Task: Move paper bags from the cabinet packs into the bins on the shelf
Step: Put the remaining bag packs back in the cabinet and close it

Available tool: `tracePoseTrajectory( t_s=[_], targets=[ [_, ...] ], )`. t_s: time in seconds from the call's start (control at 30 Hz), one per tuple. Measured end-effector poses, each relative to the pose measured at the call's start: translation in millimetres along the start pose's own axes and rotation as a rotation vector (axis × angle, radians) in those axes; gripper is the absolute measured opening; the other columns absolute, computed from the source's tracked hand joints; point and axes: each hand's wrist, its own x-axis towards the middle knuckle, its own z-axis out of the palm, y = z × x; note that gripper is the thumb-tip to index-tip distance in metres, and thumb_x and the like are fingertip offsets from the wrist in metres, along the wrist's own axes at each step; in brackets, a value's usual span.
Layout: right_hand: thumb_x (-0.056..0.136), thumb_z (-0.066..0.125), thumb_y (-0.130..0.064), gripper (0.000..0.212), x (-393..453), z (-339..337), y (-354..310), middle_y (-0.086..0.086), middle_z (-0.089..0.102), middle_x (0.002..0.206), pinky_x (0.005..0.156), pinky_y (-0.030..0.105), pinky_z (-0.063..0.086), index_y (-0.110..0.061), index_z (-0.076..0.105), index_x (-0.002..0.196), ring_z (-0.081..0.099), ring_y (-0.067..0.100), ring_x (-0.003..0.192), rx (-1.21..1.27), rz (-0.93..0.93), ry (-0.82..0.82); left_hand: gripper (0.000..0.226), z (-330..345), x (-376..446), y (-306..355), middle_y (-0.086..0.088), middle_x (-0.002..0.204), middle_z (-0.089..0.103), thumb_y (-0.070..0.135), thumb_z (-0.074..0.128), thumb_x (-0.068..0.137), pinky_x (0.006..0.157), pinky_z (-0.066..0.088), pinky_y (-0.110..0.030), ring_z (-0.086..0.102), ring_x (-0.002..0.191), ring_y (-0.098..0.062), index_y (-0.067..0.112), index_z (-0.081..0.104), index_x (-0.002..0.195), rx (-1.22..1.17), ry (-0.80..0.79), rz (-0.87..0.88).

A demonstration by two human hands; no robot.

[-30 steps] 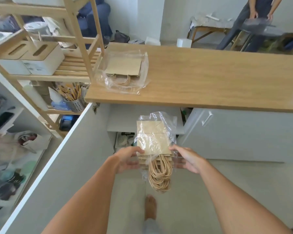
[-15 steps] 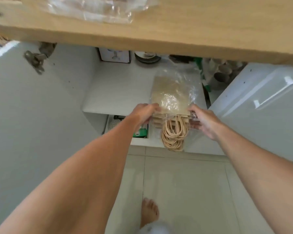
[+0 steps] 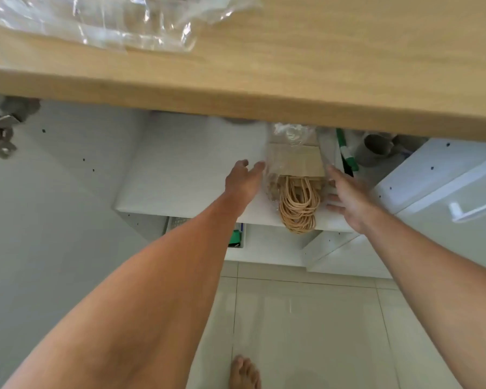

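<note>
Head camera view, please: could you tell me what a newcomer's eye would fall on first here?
Most striking is the plastic-wrapped pack of paper bags lying on the white cabinet shelf, its looped twine handles spilling over the front edge. The left hand and right hand are spread open on either side of it, not gripping. Above, crumpled clear plastic lies on the wooden countertop.

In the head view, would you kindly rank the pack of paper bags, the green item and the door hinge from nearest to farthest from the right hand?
From the right hand:
1. Pack of paper bags, just left, at its fingertips.
2. Green item, just beyond, deeper in the cabinet.
3. Door hinge, far left.
</note>
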Motion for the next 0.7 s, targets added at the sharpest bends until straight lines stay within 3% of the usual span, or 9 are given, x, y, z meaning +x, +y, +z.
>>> tracePoseTrajectory(
  t_s=[0.07, 0.17, 0.23, 0.37, 0.47, 0.6, 0.7],
  targets=[
    [0.100, 0.057, -0.059, 0.060, -31.4, -5.1, -9.9, -0.003, 0.062, 0.132, 0.094, 0.041, 0.055, -0.022, 0.057, 0.147, 0.063, 0.024, 0.119, -0.048, 0.004, 0.013, 0.060, -21.9, -25.5, 3.5, -0.004, 0.146, 0.059, 0.051, 0.057, 0.096, 0.111, 0.049, -0.046, 0.061, 0.127, -0.030, 0.020, 0.053, 0.148, 0.008, 0.038, -0.032],
    [0.106, 0.057, -0.041, 0.043, -98.7, -9.2, -32.8, 0.004, 0.069, 0.129, 0.087, 0.038, 0.058, -0.017, 0.059, 0.141, 0.069, 0.022, 0.107, -0.130, 0.033, -0.097, 0.049, -64.6, -89.5, 17.5, -0.004, 0.134, 0.065, 0.045, 0.056, 0.097, 0.106, 0.053, -0.045, 0.065, 0.119, -0.027, 0.022, 0.060, 0.140, 0.043, 0.023, -0.055],
    [0.105, 0.061, -0.030, 0.035, -148.2, -8.9, -56.8, 0.005, 0.072, 0.125, 0.092, 0.041, 0.060, -0.018, 0.062, 0.138, 0.071, 0.025, 0.107, -0.182, 0.065, -0.217, 0.038, -98.8, -137.3, 34.3, -0.005, 0.125, 0.067, 0.036, 0.056, 0.100, 0.100, 0.058, -0.045, 0.068, 0.111, -0.027, 0.021, 0.064, 0.133, 0.083, 0.018, -0.041],
    [0.104, 0.065, -0.027, 0.034, -240.2, -0.9, -131.7, 0.007, 0.071, 0.124, 0.093, 0.042, 0.061, -0.021, 0.062, 0.137, 0.075, 0.029, 0.102, -0.249, 0.027, -0.419, 0.024, -182.9, -225.0, 90.8, -0.002, 0.109, 0.077, 0.031, 0.060, 0.098, 0.082, 0.064, -0.034, 0.075, 0.095, -0.019, 0.018, 0.073, 0.113, 0.331, -0.041, 0.101],
    [0.104, 0.064, -0.026, 0.032, -284.5, 3.2, -193.5, 0.010, 0.069, 0.127, 0.097, 0.046, 0.060, -0.021, 0.062, 0.136, 0.073, 0.035, 0.112, -0.246, -0.082, -0.514, 0.020, -238.8, -265.8, 147.3, -0.004, 0.097, 0.080, 0.034, 0.063, 0.100, 0.079, 0.061, -0.034, 0.076, 0.086, -0.020, 0.017, 0.074, 0.097, 0.449, -0.057, 0.236],
    [0.104, 0.064, -0.024, 0.026, -294.5, 12.9, -263.1, 0.011, 0.069, 0.126, 0.101, 0.049, 0.058, -0.017, 0.066, 0.128, 0.072, 0.035, 0.112, -0.159, -0.166, -0.445, 0.018, -289.6, -276.3, 210.2, -0.003, 0.099, 0.078, 0.033, 0.064, 0.100, 0.075, 0.059, -0.036, 0.069, 0.079, -0.017, 0.016, 0.072, 0.102, 0.426, 0.107, 0.312],
    [0.104, 0.064, -0.024, 0.032, -272.7, 31.8, -298.4, 0.009, 0.068, 0.120, 0.099, 0.048, 0.057, -0.011, 0.064, 0.133, 0.066, 0.029, 0.098, -0.076, -0.159, -0.364, 0.029, -312.2, -258.9, 238.6, -0.002, 0.112, 0.072, 0.034, 0.065, 0.100, 0.081, 0.051, -0.031, 0.066, 0.098, -0.019, 0.015, 0.067, 0.122, 0.476, 0.204, 0.334]
  ],
)
